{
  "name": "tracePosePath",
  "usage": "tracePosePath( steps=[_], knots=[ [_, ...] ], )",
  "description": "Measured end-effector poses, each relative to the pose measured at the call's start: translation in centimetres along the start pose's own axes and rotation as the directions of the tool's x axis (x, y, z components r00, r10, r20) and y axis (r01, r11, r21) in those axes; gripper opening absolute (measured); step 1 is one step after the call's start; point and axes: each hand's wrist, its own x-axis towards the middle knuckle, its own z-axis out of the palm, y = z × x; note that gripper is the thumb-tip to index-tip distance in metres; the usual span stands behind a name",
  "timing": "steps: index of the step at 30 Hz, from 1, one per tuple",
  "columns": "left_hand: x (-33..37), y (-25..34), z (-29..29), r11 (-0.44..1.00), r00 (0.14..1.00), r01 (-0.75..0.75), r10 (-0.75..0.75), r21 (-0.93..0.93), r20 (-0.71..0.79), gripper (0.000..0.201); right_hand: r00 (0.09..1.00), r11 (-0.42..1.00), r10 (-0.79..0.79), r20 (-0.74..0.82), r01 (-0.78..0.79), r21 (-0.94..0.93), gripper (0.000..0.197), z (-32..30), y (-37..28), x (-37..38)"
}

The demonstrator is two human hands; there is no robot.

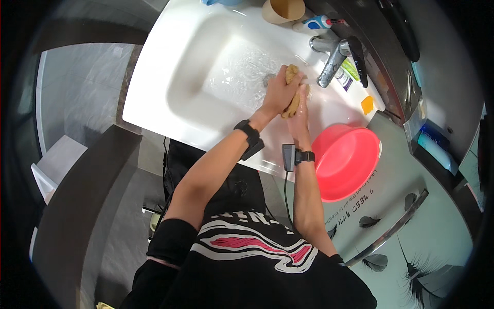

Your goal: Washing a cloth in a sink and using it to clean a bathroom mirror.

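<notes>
Both my hands are over the right side of a white washbasin (154, 85), next to the tap (332, 64). A wet, bunched tan cloth (292, 73) is squeezed between them; part of it hangs below my fingers. My left hand (279, 97) wraps round its upper part, fingers closed. Against the lower part, my right hand (299, 119) presses with its fingers round the cloth. Water runs from the spout onto the hands and cloth. Rippling water covers the basin's bottom around the drain (268, 80).
A red plastic basin (347, 164) stands right of my right forearm, partly over the washbasin's edge. Behind the sink are a beige cup (283, 10), a blue and white bottle (313, 23), a tube (343, 79) and an orange piece (367, 105). A cable hangs from my right wristband.
</notes>
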Motion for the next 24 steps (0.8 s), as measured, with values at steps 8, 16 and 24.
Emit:
tracePosePath(
  steps=[8,16,24],
  knots=[
    [-0.3,-0.8,-1.8,0.997,0.979,-0.063,0.052,0.05,0.199,0.055,0.975,0.918,0.198,0.103,-0.221,0.33,0.053,-1.5,0.1,0.8],
    [-0.2,-0.8,0.7,0.993,0.995,-0.092,0.094,-0.078,0.016,0.039,0.967,0.885,0.212,0.143,-0.252,0.391,0.052,-2.6,1.9,1.9],
    [0.1,-0.1,1.8,0.995,0.986,-0.061,0.073,0.079,-0.15,0.028,0.99,0.99,0.039,-0.137,-0.019,0.142,0.053,-2.1,1.9,1.5]
  ],
)
